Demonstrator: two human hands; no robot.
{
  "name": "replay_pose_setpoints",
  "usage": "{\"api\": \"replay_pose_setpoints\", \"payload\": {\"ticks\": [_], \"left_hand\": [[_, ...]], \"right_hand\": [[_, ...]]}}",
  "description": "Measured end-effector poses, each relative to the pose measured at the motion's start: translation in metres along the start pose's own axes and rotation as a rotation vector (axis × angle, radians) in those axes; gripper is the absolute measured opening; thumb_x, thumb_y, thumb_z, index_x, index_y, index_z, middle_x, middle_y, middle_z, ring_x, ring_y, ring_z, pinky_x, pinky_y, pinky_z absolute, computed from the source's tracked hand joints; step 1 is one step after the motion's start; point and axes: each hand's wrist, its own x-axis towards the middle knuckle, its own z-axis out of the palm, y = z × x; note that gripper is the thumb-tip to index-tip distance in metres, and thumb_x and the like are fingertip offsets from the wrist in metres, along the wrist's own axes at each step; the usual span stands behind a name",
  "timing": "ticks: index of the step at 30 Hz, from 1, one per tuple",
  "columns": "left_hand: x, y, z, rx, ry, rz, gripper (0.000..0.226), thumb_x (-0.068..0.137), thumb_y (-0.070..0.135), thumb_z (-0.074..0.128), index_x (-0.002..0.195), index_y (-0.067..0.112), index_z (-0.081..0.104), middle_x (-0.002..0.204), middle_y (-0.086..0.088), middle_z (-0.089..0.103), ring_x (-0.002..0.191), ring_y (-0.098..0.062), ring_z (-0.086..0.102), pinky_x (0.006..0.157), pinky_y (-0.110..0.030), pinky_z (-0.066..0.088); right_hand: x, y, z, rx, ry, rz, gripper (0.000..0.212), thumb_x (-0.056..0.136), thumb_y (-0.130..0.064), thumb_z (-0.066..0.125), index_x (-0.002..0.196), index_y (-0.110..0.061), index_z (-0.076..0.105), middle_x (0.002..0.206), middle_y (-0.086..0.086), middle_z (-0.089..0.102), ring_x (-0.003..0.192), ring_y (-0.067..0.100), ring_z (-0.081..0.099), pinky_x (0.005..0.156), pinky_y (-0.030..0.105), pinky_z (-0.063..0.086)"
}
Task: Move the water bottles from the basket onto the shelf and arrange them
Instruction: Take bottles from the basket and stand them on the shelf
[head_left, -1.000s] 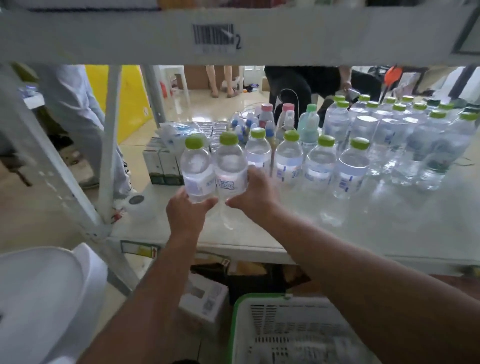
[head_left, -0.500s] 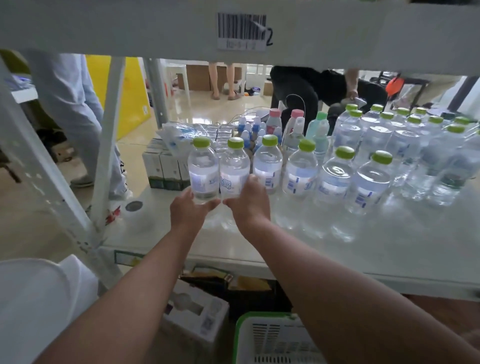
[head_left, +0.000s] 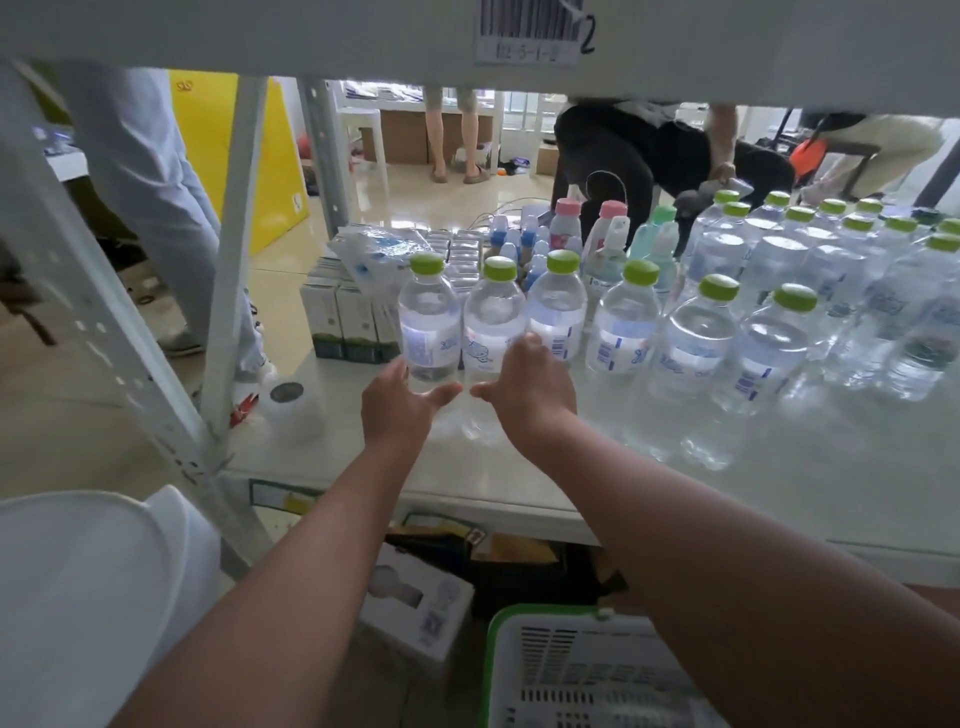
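Two clear water bottles with green caps stand side by side on the white shelf (head_left: 675, 483), at the left end of a front row. My left hand (head_left: 400, 402) cups the base of the left water bottle (head_left: 428, 322), thumb across its front. Beside it, my right hand (head_left: 524, 387) wraps the base of the second water bottle (head_left: 493, 325). More green-capped bottles (head_left: 779, 332) fill the row to the right and the rows behind. The white basket with a green rim (head_left: 491, 654) sits below the shelf at bottom centre; I cannot make out what is inside it.
Pink-capped and spray bottles (head_left: 608, 228) and small cartons (head_left: 340, 322) stand at the back left of the shelf. A white tape roll (head_left: 288, 405) lies near the left upright (head_left: 231, 260). The upper shelf beam (head_left: 467, 36) hangs overhead. People stand behind the rack.
Both hands have pushed the two bottles further onto the shelf and slid down from their middles to their bases. The view has moved closer to the shelf.
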Motion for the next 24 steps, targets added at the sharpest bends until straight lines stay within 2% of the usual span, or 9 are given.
{"api": "replay_pose_setpoints", "payload": {"ticks": [6,10,15,17,19,21,24], "left_hand": [[-0.005,0.001,0.006,0.020,0.031,0.034,0.054,0.069,0.038,0.079,0.108,0.005,0.060,0.110,-0.013,0.068,0.102,-0.026,0.062,0.075,-0.024,0.040],[-0.006,-0.001,0.008,0.060,0.058,0.064,0.055,0.069,0.040,0.079,0.105,0.004,0.059,0.105,-0.015,0.069,0.091,-0.025,0.061,0.074,-0.025,0.041],[-0.008,-0.003,0.010,0.117,0.026,0.026,0.057,0.071,0.043,0.077,0.105,0.003,0.055,0.102,-0.018,0.066,0.093,-0.032,0.061,0.072,-0.032,0.043],[-0.007,-0.003,0.011,0.114,0.003,-0.003,0.062,0.075,0.042,0.074,0.116,0.001,0.052,0.114,-0.019,0.063,0.104,-0.033,0.059,0.081,-0.036,0.045],[-0.008,-0.002,0.012,0.089,-0.028,-0.066,0.072,0.078,0.043,0.071,0.131,0.002,0.045,0.130,-0.020,0.056,0.118,-0.034,0.052,0.094,-0.039,0.043],[-0.010,-0.001,0.013,0.089,-0.052,-0.103,0.077,0.082,0.040,0.068,0.140,0.002,0.035,0.140,-0.021,0.046,0.128,-0.034,0.045,0.103,-0.039,0.037],[-0.034,-0.002,0.019,0.076,0.006,-0.098,0.085,0.085,0.037,0.064,0.148,0.003,0.016,0.152,-0.018,0.030,0.138,-0.030,0.032,0.113,-0.036,0.026]], "right_hand": [[-0.002,0.004,0.002,-0.048,0.043,-0.025,0.057,0.079,-0.033,0.076,0.119,0.001,0.052,0.113,0.017,0.064,0.105,0.032,0.063,0.081,0.035,0.049],[-0.004,0.010,0.005,-0.025,0.035,-0.049,0.038,0.084,-0.030,0.072,0.104,0.001,0.064,0.103,0.015,0.068,0.097,0.030,0.066,0.073,0.029,0.045],[-0.028,0.030,0.008,0.077,-0.015,-0.083,0.032,0.087,-0.028,0.067,0.103,-0.001,0.061,0.094,0.014,0.068,0.089,0.028,0.067,0.073,0.029,0.048],[-0.049,0.047,0.007,0.162,-0.029,-0.129,0.030,0.089,-0.030,0.064,0.100,-0.002,0.061,0.090,0.013,0.070,0.085,0.028,0.068,0.073,0.032,0.054],[-0.081,0.074,0.010,0.203,-0.130,-0.182,0.030,0.092,-0.032,0.057,0.107,-0.006,0.064,0.093,0.010,0.073,0.085,0.024,0.069,0.077,0.036,0.056],[-0.118,0.112,0.017,0.159,-0.231,-0.217,0.030,0.094,-0.035,0.050,0.099,-0.011,0.067,0.084,0.006,0.072,0.073,0.020,0.067,0.071,0.039,0.056],[-0.168,0.184,0.033,0.055,-0.398,-0.067,0.031,0.093,-0.037,0.049,0.083,-0.013,0.065,0.074,0.005,0.070,0.065,0.019,0.065,0.063,0.038,0.055]]}}
